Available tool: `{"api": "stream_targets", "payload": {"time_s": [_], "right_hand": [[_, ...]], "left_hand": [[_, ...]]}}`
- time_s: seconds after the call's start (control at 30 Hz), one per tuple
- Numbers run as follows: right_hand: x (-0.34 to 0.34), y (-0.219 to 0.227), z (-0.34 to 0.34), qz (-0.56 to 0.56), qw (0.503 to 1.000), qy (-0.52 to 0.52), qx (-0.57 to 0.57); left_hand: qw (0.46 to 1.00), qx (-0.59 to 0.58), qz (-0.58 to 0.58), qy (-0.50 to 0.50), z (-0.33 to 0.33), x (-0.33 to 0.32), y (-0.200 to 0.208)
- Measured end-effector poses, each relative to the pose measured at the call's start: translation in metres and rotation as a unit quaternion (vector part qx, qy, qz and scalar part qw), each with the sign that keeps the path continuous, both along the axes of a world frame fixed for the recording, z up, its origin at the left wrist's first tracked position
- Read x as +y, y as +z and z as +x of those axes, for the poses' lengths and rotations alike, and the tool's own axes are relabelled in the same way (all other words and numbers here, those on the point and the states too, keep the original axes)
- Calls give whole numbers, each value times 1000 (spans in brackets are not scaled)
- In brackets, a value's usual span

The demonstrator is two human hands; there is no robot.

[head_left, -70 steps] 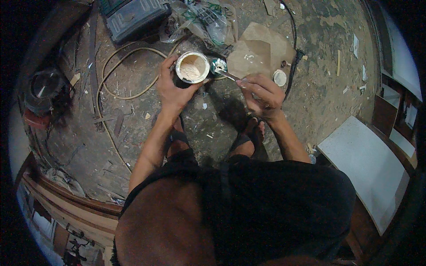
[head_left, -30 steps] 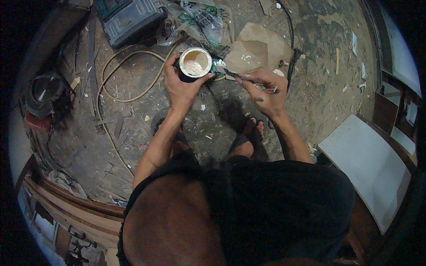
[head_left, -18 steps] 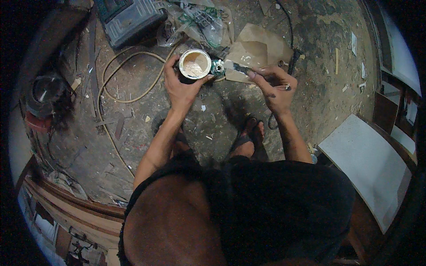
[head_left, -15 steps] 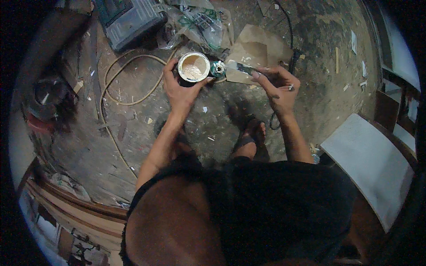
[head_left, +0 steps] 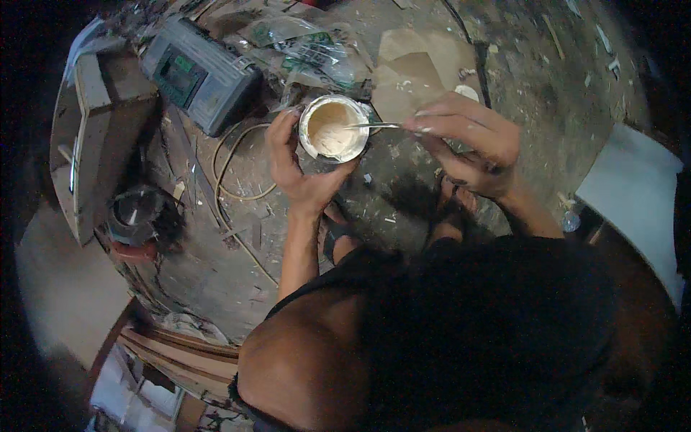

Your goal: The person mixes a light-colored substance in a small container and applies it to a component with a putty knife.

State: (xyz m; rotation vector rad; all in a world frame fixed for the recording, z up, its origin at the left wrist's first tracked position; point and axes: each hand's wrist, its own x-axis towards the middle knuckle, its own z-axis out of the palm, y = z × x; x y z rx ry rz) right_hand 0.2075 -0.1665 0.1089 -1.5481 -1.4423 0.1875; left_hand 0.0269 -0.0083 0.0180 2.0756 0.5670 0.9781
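Note:
My left hand [head_left: 308, 180] is wrapped round a round can [head_left: 358, 150] with a smeared white rim, its mouth tilted up toward me. Inside the can lies a pale cream paste [head_left: 330, 140]. Between the fingers and thumb of my right hand [head_left: 471, 140] is a thin flat scraper [head_left: 383, 126], seen nearly edge-on. Its tip reaches over the can's right rim and into the mouth; whether it touches the paste I cannot tell. The small green container is mostly hidden behind the can.
Beyond the can are a grey toolbox [head_left: 209, 75], a clear plastic bag [head_left: 309, 54] and brown paper [head_left: 409, 66]. A tan hose [head_left: 216, 164] loops at left near a dark round machine [head_left: 144, 216]. A white board [head_left: 633, 191] stands at right; scraps litter the floor.
The scraper has gone from beside the can to inside its mouth, turned edge-on. The can and both hands sit farther right in the view, which has shifted too.

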Motion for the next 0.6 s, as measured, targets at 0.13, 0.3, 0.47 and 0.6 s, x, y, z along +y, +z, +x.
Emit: {"api": "stream_targets", "payload": {"time_s": [0.13,0.3,0.47,0.6], "right_hand": [[1,-2,-5,39,990,6,-138],[3,-13,-7,53,978,11,-203],[-6,-14,-10,-45,980,83,-173],[-8,-24,-12,-7,986,49,-157]], "left_hand": [[996,19,46,-73,0,-5,15],[990,23,67,-125,4,-15,25],[987,8,91,-130,5,-13,23],[990,1,70,-122,4,-15,15]]}}
